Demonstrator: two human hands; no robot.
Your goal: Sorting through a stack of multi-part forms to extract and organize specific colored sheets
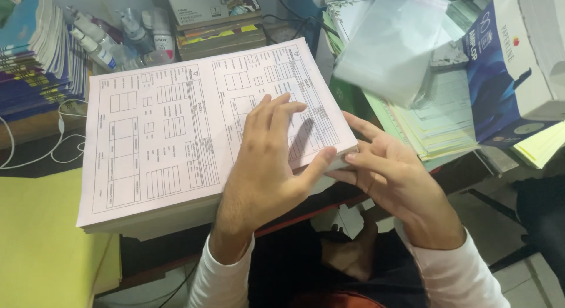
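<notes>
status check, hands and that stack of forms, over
Left hand flat on stack of printed forms. Right hand fingering its near right corner. Nothing lying on the stack.

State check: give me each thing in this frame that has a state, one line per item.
stack of printed forms: squared pile, lying flat on the desk, near corner overhanging the edge
left hand: palm down on the stack, thumb at its corner
right hand: fingers spread, fingertips at the stack's corner edge
clear plastic bags: loose, blurred
ink bottles: upright, capped
blue paper box: tilted, open or shut unclear
white cable: loose, looped
</notes>
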